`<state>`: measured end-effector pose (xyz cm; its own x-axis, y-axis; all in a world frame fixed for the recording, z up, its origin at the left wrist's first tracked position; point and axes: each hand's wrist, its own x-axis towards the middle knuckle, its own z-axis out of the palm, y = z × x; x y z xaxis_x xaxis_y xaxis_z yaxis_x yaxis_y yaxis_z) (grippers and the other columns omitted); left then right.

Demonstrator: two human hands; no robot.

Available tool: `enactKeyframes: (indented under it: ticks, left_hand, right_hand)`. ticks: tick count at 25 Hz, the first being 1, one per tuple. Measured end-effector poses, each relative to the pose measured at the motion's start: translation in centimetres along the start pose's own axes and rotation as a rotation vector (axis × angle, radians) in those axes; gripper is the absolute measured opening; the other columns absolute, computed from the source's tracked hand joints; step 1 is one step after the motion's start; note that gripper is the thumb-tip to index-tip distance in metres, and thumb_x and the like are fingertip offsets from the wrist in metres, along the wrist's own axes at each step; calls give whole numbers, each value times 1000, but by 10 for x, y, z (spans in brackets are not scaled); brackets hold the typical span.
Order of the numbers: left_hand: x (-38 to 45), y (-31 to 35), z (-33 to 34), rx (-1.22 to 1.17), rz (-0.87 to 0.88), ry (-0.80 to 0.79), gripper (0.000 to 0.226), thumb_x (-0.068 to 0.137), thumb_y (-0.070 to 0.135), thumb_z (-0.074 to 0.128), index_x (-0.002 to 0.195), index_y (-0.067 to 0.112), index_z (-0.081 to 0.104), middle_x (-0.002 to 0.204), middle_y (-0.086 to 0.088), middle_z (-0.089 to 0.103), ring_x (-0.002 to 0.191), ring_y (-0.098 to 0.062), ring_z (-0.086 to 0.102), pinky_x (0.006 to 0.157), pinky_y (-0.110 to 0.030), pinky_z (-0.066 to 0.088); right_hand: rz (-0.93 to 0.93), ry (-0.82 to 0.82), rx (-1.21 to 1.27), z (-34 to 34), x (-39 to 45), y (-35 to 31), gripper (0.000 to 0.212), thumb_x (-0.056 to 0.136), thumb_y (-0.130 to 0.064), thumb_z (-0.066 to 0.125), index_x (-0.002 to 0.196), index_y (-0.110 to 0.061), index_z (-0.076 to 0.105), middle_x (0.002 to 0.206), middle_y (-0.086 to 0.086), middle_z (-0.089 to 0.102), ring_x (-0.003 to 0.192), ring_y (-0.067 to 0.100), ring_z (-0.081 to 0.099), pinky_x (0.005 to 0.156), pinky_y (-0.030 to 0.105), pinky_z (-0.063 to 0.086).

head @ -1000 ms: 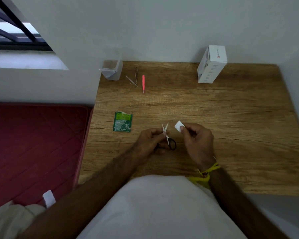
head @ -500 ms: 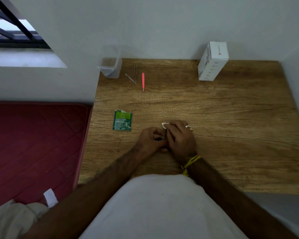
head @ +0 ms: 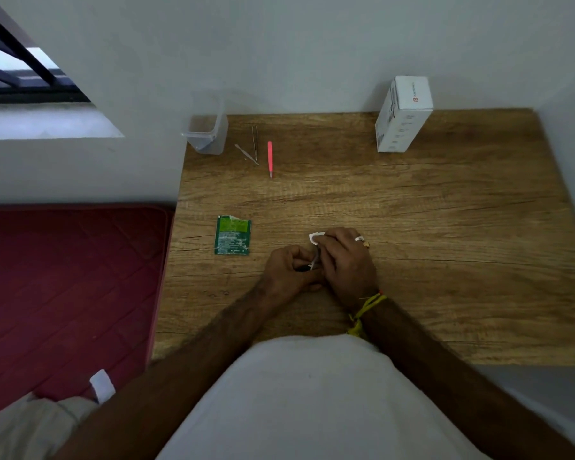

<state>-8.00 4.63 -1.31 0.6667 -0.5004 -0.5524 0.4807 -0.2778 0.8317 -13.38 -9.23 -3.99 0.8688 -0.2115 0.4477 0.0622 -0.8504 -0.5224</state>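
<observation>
Just below centre of frame: small scissors (head: pixel 313 263) are gripped in the left hand (head: pixel 287 272), fingers curled round the handles, blades mostly hidden. A white patch (head: pixel 315 237) is pinched by the right hand (head: pixel 346 263), 1 corner poking out. It looks thin, light & floppy, so prob best taken by an edge. Print on the green sachet (head: pixel 233 235) and white box (head: pixel 404 114) can't be read, only 1 red logo.

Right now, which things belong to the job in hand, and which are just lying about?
In use: small scissors held by the left hand; white pad pinched by the right hand.
Idle: green sachet, pink tweezers, metal tweezers, metal probe, clear tub, white box.
</observation>
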Motion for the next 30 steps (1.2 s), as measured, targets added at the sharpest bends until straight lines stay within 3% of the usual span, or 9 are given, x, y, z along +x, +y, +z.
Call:
enactKeyframes:
  ticks: [12,17,30]
  left_hand:
    - [-2,2,0,-25,-9,-16,31,76,-6,80,102,-8,63,95,-22,74,81,-26,74,63,-27,60]
    - [-3,2,2,-30,-26,-7,31,77,-5,80,103,-7,63,96,-21,74,81,-24,74,67,-31,62]
    - [-3,3,1,-20,-27,-14,33,77,-7,78,106,-9,62,94,-22,74,79,-24,74,67,-30,62]
  right_hand:
    - [84,46,1,-4,1,0,22,91,-5,57,108,0,71,102,12,65,96,28,60,82,41,50]
    - [-45,-17,-48,-5,-7,-3,25,94,-15,52,104,-4,73,102,9,68,94,28,64,78,42,52]
    - [-95,-33,-80,-12,-12,2,25,95,-17,52,103,-4,73,102,9,69,92,30,64,78,45,51]
